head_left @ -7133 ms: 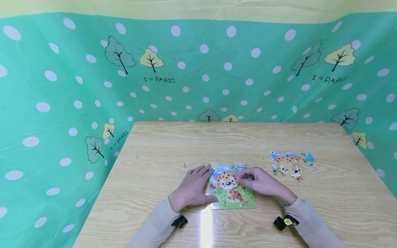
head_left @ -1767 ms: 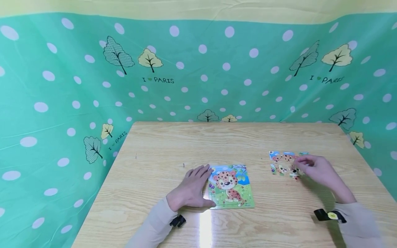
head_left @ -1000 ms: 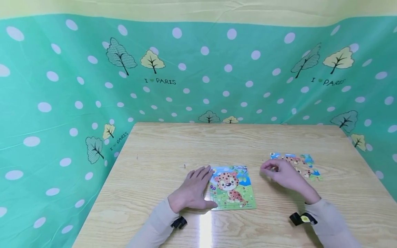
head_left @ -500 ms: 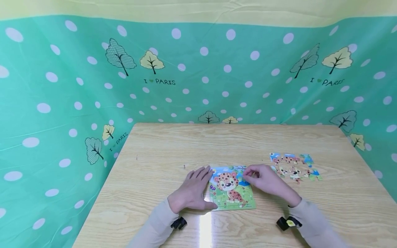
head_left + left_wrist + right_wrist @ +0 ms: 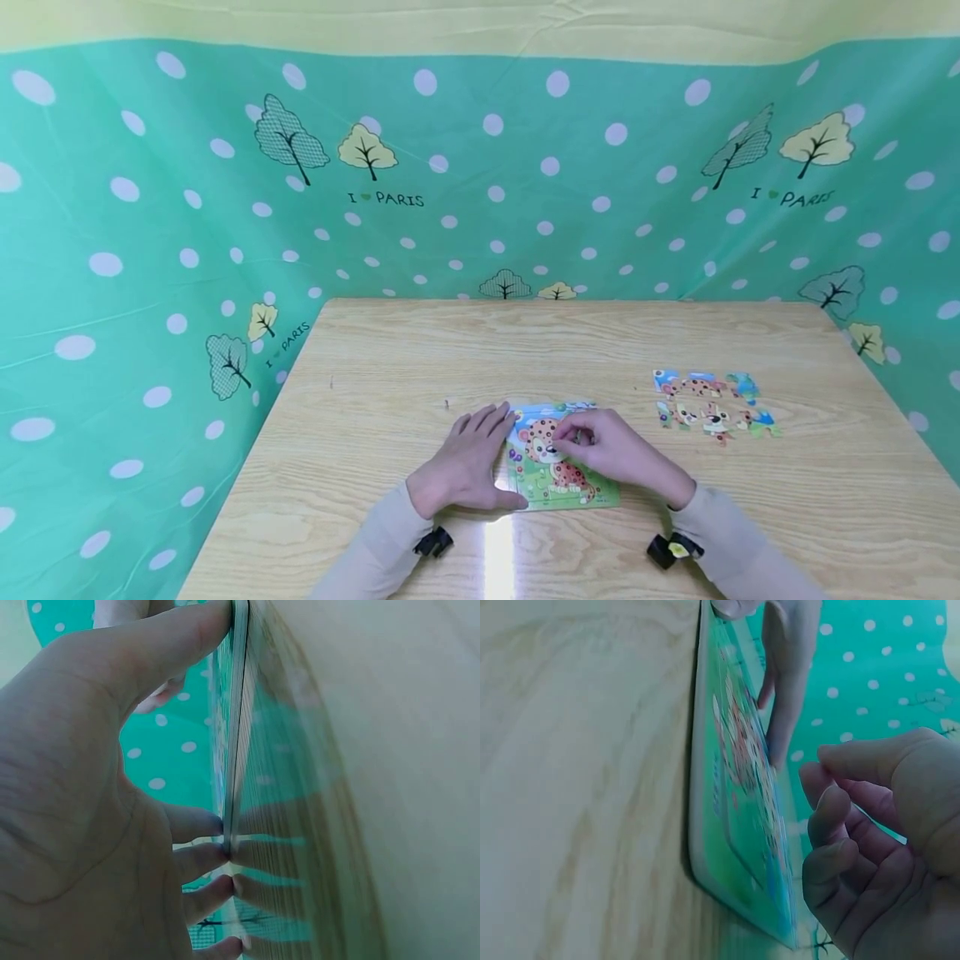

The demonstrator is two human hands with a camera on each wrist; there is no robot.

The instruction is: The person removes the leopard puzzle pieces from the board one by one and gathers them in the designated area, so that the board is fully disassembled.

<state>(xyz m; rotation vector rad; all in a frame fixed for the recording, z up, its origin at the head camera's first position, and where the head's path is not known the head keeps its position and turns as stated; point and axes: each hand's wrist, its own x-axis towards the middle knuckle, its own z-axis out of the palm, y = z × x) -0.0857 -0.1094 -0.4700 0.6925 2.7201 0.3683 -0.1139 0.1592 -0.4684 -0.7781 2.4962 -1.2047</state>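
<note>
A square jigsaw puzzle point(image 5: 534, 483) with a spotted leopard cub picture lies flat on the table between the two hands. My left hand point(image 5: 461, 462) rests along its left edge, fingers spread and straight, thumb at the near left corner; in the left wrist view, the thumb point(image 5: 172, 649) lies against the board's edge. My right hand point(image 5: 611, 446) is over the right part of the cub's face, covering some of it. Its fingers are curled, with thumb and forefinger tips close together in the right wrist view point(image 5: 825, 769), and no piece shows between them.
Loose jigsaw pieces point(image 5: 693, 387) lie in a partly arranged group at the right, with leopard, sky and leaf parts on them. A small dark bit point(image 5: 447, 404) lies beyond the left hand. Polka-dot cloth point(image 5: 525, 167) hangs behind the wooden table point(image 5: 375, 350).
My right hand has gone from the loose pieces back to the puzzle, lately sliding left from its tree to the cub's face. A blue-green piece now lies in the group. The left hand stays.
</note>
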